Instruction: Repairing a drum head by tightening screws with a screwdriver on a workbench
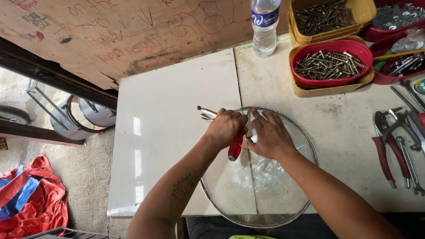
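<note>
Risked, by the look of it, a slip of the screwdriver [236,148] across the glass lid [283,194], enough to scratch or crack it. Risked too a tip off the table [168,132], given the lid's overhang at the near edge. Clamped the left hand [226,128] in a fist round the red handle, wrist bent inward. Spread the right hand [271,135] fingers-down on the lid, just beside the left. Could not tell what the metal tool [205,113] poking out past the left hand gripped.
</note>
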